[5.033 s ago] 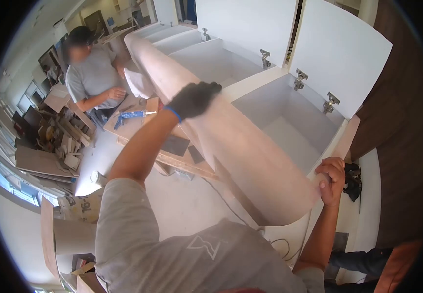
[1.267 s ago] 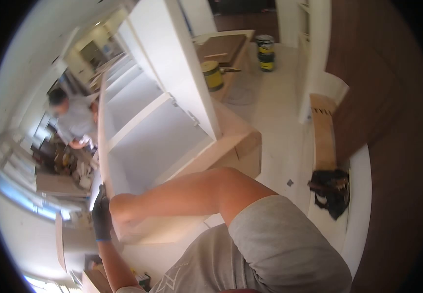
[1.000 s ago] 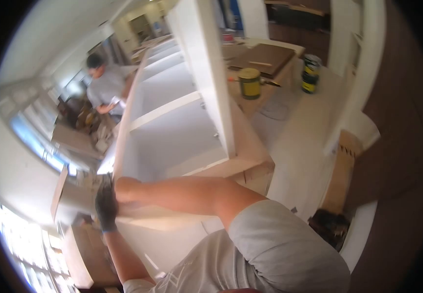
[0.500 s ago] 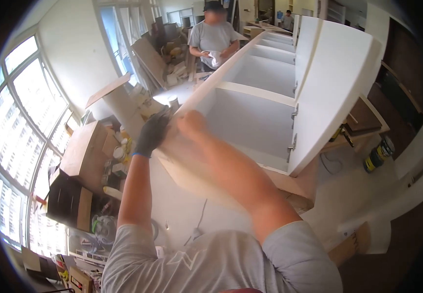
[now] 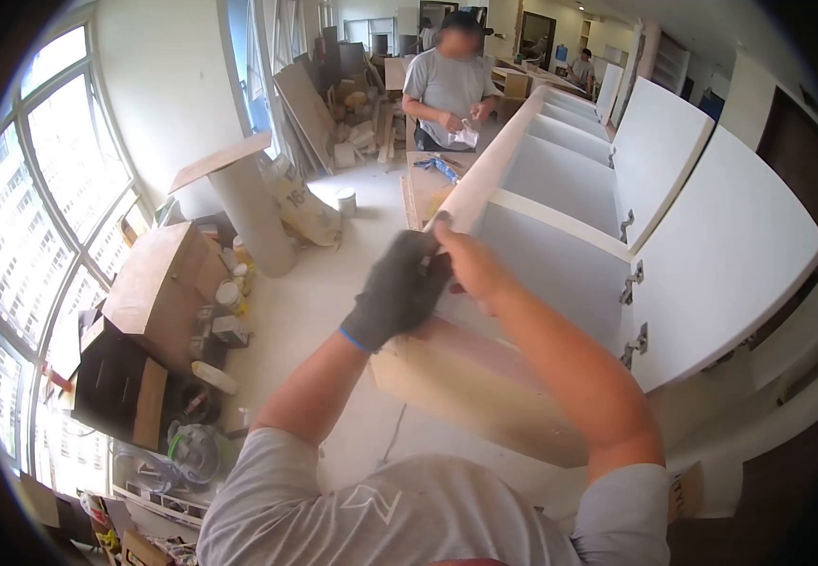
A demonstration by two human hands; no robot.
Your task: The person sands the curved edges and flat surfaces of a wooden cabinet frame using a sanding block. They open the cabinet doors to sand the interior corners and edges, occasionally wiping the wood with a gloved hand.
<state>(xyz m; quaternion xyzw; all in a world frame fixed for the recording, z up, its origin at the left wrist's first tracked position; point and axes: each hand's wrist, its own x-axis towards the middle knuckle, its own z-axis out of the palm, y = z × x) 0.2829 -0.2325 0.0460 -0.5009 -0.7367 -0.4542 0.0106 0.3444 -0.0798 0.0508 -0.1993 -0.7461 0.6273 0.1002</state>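
Observation:
A long white cabinet [image 5: 560,222] lies with its compartments facing up, its doors [image 5: 744,250] swung out on metal hinges [image 5: 634,283]. My left hand [image 5: 398,291], in a dark grey glove with a blue cuff, is closed at the cabinet's near left edge. Against it, my bare right hand [image 5: 475,272] is closed too, its thumb pointing up the long edge. Whatever lies between the fingers is hidden by the hands. The cabinet's near end panel [image 5: 484,391] shows bare wood-coloured board beneath my forearms.
Across the cabinet a co-worker stands with a pale cloth [image 5: 466,135] in hand. Blue-handled tools [image 5: 437,167] rest on a board nearby. On the left are a round column [image 5: 253,212], a sack [image 5: 305,208], a wooden box [image 5: 159,297] and a machine with a clear housing [image 5: 197,453].
My view has turned, so the cabinet and doors sit differently in it. My hands have come closer together at the edge. The co-worker still holds the cloth.

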